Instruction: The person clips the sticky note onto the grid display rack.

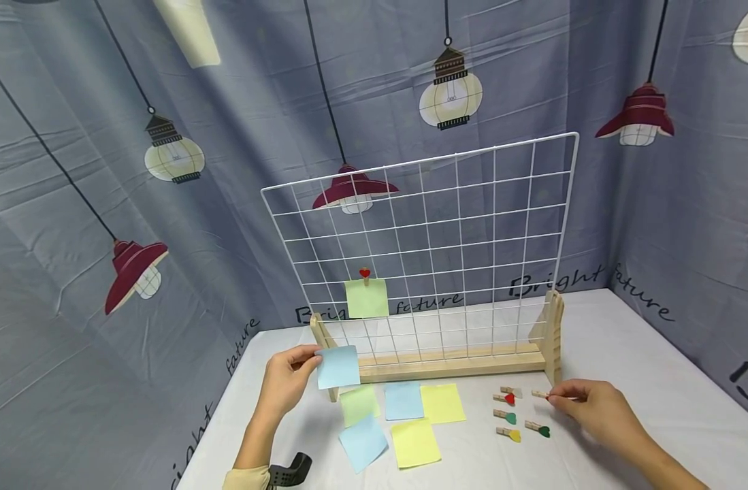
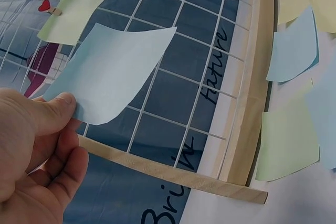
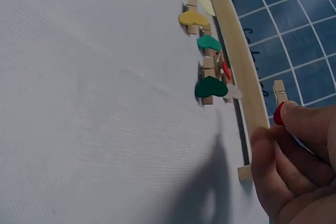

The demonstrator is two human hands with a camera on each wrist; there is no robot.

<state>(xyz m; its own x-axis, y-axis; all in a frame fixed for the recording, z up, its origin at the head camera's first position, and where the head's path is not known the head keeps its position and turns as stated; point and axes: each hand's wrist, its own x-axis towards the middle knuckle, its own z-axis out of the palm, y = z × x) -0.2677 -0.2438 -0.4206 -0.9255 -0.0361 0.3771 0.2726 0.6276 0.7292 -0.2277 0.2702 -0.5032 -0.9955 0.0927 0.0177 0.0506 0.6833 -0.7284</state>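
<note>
My left hand (image 1: pixel 284 384) pinches a light blue sticky note (image 1: pixel 339 367) by its left edge, thumb on the near face. In the head view the note overlaps the lower left of a white wire grid (image 1: pixel 420 184) on a wooden stand (image 1: pixel 453 369). A pale green note (image 1: pixel 369 306) hangs on that grid under a clothespin with a red heart (image 1: pixel 365 273). Over to the right, my right hand (image 1: pixel 600 412) pinches a small wooden clothespin (image 3: pixel 280 88) at its red end, thumb against a finger, the wooden end pointing away from the fingertips.
Several loose notes lie before the stand: blue (image 1: pixel 403 401), yellow (image 1: pixel 443 403) and green (image 1: pixel 357 406) among them. Several heart clothespins lie right of these, one yellow (image 1: pixel 510 434), one dark green (image 1: pixel 538 429). A printed curtain (image 1: pixel 214 258) surrounds the white table (image 1: pixel 594 327).
</note>
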